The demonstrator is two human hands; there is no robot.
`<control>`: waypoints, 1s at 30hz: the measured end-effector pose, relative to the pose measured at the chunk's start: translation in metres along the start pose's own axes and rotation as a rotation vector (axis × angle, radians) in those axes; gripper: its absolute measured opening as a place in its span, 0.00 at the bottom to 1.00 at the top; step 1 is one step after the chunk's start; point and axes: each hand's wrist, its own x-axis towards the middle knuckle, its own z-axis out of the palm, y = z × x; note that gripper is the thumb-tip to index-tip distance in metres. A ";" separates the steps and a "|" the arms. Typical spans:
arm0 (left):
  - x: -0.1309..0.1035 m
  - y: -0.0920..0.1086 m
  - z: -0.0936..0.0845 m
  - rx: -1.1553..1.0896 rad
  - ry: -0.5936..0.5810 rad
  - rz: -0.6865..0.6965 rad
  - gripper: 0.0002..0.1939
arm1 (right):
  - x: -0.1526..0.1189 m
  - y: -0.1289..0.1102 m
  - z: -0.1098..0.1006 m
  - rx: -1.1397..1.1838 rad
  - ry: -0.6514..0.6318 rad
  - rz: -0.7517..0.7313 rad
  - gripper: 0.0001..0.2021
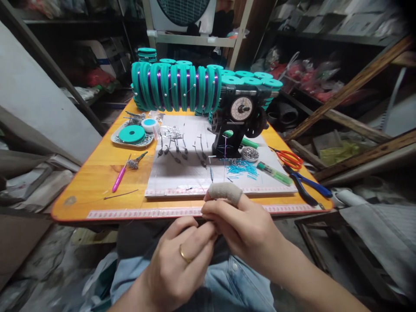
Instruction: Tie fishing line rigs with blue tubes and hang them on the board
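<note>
My left hand (182, 258), with a gold ring on one finger, is closed in front of the table's near edge. My right hand (251, 221) meets it at the fingertips in a pinch, and a grey finger sleeve (225, 192) covers its index finger. What the fingertips hold is hidden or too thin to name. Just beyond them a small dark blue spring-like piece (211, 174) stands over the white board (182, 180). A thin purple line (225, 149) hangs down behind my right hand. Dark weights on short stems (177, 149) lie farther back on the board.
Teal foam spools (175, 89) wound with purple line sit on a black geared winder (242, 110). Blue slim pieces (242, 168), a dish of small metal parts (250, 154), orange-handled scissors (289, 159) and blue pliers (305, 184) lie right. A tray (147, 141) and magenta-handled tool (119, 177) lie left.
</note>
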 end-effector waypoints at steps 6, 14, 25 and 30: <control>0.000 -0.002 -0.009 -0.164 0.032 -0.379 0.12 | -0.013 0.007 -0.004 -0.042 -0.091 -0.069 0.16; 0.013 -0.004 -0.019 -0.421 -0.113 -0.655 0.09 | -0.009 0.009 -0.003 0.029 -0.009 -0.214 0.09; 0.021 -0.024 -0.021 -1.124 -0.267 -1.077 0.07 | -0.004 0.011 -0.002 0.120 0.039 -0.182 0.07; 0.008 -0.016 -0.010 -1.222 0.281 -1.204 0.06 | -0.010 0.009 0.012 0.071 0.241 -0.091 0.09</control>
